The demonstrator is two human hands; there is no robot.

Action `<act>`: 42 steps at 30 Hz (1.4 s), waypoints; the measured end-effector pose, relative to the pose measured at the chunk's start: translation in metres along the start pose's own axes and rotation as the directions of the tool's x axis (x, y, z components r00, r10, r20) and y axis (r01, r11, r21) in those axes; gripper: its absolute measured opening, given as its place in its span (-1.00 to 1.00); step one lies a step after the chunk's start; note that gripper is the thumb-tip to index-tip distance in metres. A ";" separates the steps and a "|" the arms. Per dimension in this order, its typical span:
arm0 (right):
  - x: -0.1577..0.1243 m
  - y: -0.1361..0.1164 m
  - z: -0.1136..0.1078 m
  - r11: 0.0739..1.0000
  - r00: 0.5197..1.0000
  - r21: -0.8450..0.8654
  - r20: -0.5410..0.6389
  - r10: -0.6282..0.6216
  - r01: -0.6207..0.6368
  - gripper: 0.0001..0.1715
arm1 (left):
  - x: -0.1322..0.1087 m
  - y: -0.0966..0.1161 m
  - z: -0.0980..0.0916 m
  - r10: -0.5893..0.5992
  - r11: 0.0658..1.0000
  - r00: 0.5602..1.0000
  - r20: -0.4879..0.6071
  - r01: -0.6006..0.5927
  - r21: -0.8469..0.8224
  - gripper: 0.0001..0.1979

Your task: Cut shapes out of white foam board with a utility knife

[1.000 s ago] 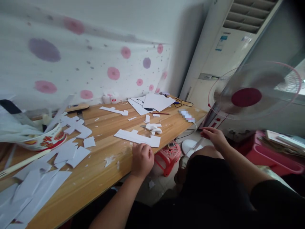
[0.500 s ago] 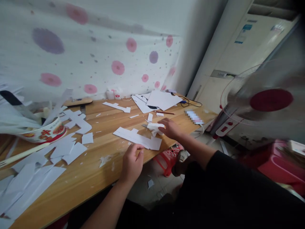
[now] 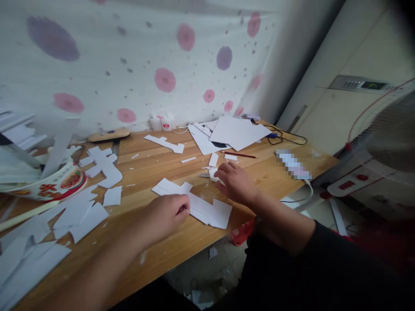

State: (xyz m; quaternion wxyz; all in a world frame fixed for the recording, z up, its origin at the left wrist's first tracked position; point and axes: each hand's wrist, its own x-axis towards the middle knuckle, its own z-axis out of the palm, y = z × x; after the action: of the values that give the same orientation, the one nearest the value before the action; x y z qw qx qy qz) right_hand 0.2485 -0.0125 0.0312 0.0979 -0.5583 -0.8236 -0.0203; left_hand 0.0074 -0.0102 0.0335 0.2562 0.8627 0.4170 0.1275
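A white cut-out sheet point(image 3: 205, 207) with a stepped outline lies near the table's front edge. My left hand point(image 3: 173, 209) is over its left part, fingers curled in, with nothing visible in them. Right of the sheet's top, my right hand point(image 3: 236, 181) bends its fingers over the white-wrapped end of a small craft blade point(image 3: 204, 175). The fingertips are on the wrapping and the thumb is below it, while the bare blade points left on the table. Most of the wrapped end is hidden under the hand.
Paper scraps point(image 3: 87, 216) and a paper bowl point(image 3: 61, 183) full of offcuts are at left. White sheets point(image 3: 238, 134), a pencil point(image 3: 240, 154) and a phone point(image 3: 293, 164) with a cable lie at back and right. A fan point(image 3: 389, 134) stands beyond the table.
My view has shifted closer to the table. My left hand has moved from the sheet's lower edge onto its left part. My right hand now covers more of the blade's wrapped end.
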 end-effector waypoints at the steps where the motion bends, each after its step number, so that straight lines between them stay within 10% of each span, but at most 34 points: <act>1: -0.004 -0.008 -0.001 1.000 1.000 0.019 0.011 -0.015 0.015 -0.75 | 0.008 -0.002 -0.006 0.001 1.000 1.000 0.019 -0.001 0.002 -0.85; 8: -0.028 -0.039 0.009 0.975 0.968 0.209 0.216 -0.125 0.079 -0.15 | 0.036 -0.009 -0.004 -0.122 0.991 0.966 -0.229 0.108 -0.075 -0.81; 13: -0.030 -0.034 0.021 0.939 0.985 0.344 0.160 -0.068 0.009 -0.17 | 0.023 -0.006 0.002 -0.142 0.970 0.940 -0.311 0.069 -0.235 -0.78; 21: -0.034 -0.020 0.035 0.731 0.979 0.681 -0.173 0.109 0.039 -0.17 | 0.009 0.016 0.014 -0.166 0.859 0.979 0.118 0.203 -0.469 -0.66; 26: -0.032 -0.032 0.026 0.675 0.935 0.737 -0.265 0.236 0.039 -0.14 | 0.013 0.011 0.022 -0.157 0.618 0.980 0.126 0.197 -0.761 -0.76; 34: -0.009 -0.030 0.004 0.127 0.977 0.969 0.203 0.067 -0.210 -0.74 | 0.006 0.009 0.016 -0.167 0.678 0.986 0.011 0.123 -0.724 -0.80; 42: -0.008 -0.031 0.008 0.147 0.969 0.958 0.239 0.062 -0.246 -0.82 | 0.011 0.005 0.014 -0.185 0.691 0.978 0.097 0.200 -0.695 -0.85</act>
State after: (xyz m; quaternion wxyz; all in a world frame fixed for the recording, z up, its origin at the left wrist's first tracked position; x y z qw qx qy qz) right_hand 0.2214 -0.0300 0.0248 0.3774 -0.4433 -0.5839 0.5658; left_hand 0.0233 -0.0091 0.0248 0.5796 0.6537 0.4231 0.2402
